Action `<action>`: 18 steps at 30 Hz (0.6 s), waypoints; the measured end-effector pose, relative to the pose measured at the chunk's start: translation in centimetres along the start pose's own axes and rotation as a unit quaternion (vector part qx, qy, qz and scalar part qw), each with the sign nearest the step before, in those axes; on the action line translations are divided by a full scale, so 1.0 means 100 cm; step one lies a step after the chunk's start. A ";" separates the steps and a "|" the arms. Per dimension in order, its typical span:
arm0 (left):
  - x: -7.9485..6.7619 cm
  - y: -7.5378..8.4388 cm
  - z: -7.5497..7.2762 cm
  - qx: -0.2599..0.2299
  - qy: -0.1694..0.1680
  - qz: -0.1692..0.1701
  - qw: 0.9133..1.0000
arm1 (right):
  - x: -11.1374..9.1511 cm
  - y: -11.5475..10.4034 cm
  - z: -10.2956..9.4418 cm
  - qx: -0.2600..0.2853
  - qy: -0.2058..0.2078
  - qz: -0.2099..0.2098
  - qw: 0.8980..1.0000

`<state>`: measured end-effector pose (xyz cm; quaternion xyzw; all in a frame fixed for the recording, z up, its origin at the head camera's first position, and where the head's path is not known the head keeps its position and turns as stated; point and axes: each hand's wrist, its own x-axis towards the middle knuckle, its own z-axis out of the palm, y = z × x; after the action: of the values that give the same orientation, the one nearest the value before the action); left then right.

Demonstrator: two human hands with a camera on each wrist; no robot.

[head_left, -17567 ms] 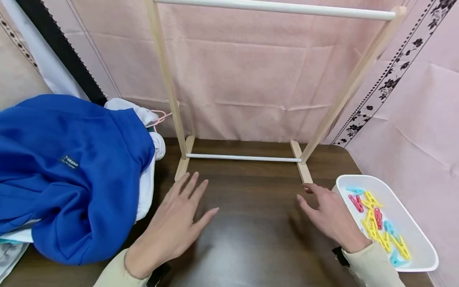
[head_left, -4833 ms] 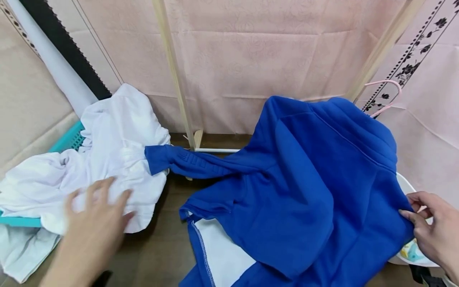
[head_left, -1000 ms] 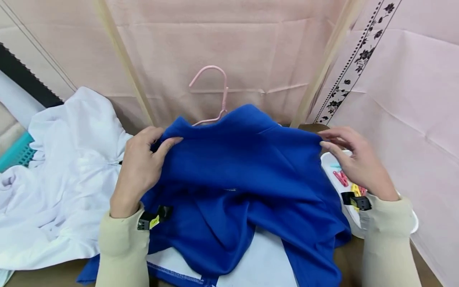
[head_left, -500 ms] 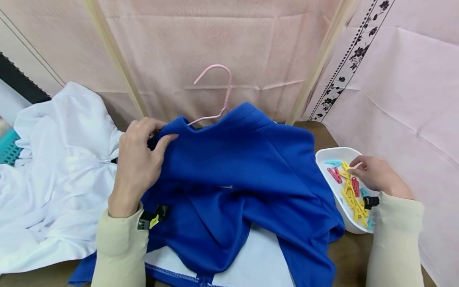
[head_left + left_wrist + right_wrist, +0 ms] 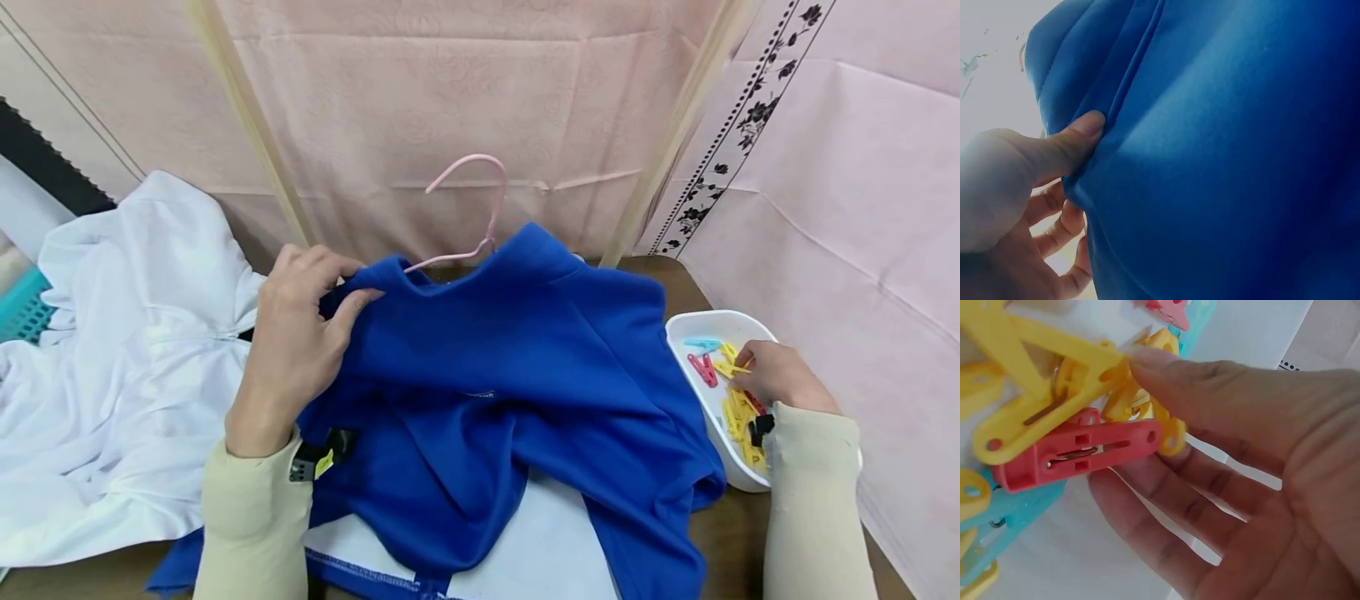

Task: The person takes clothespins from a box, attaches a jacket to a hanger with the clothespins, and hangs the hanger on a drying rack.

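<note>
A blue sweatshirt with a high collar lies spread in front of me, and the hook of a pink hanger rises out of its neck. My left hand pinches the fabric at the collar's left side; in the left wrist view its thumb presses on the blue cloth. At the right, my right hand reaches into a white tub of clothespins. Its thumb and fingers pinch a yellow clothespin. A red clothespin lies against its fingers.
White garments are heaped at the left over a teal basket. Two wooden uprights of a rack, left and right, stand behind the sweatshirt. Pink cloth covers the back.
Since one second ago my right hand has left the sweatshirt's right shoulder, gone to the tub and taken hold of a yellow clothespin. The left hand keeps its grip at the collar.
</note>
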<state>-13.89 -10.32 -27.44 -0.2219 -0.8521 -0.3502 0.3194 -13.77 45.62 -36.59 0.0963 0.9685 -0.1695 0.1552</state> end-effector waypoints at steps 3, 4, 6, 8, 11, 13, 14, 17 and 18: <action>0.000 0.001 0.000 0.004 -0.006 0.003 1.000 | 0.000 0.000 0.001 0.002 -0.005 0.002 1.000; 0.000 0.001 0.000 0.005 -0.006 0.003 1.000 | 0.000 0.000 0.001 0.001 -0.008 0.003 1.000; 0.000 0.000 -0.001 0.007 -0.005 0.004 1.000 | 0.000 -0.001 0.000 -0.001 -0.014 0.006 1.000; 0.000 -0.001 -0.001 0.004 -0.004 0.004 1.000 | 0.001 -0.002 -0.001 -0.005 -0.009 0.004 1.000; -0.001 -0.002 -0.001 -0.002 -0.009 -0.001 1.000 | 0.000 -0.003 -0.002 -0.009 0.032 -0.020 0.999; -0.001 -0.003 -0.001 -0.008 -0.016 -0.006 1.000 | -0.001 -0.004 -0.003 -0.007 0.067 -0.042 0.997; -0.001 -0.004 -0.001 -0.010 -0.019 -0.009 1.000 | -0.002 -0.005 -0.004 -0.002 0.082 -0.051 0.995; 0.000 -0.006 0.000 -0.018 -0.028 -0.013 0.999 | -0.005 -0.007 -0.007 0.016 0.107 -0.066 0.992; 0.000 -0.007 0.001 -0.021 -0.030 -0.013 0.999 | -0.007 -0.009 -0.009 0.024 0.110 -0.070 0.991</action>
<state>-14.32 -10.72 -27.77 -0.2281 -0.8567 -0.3651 0.2842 -13.58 45.05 -35.32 0.0503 0.9796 -0.1916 0.0334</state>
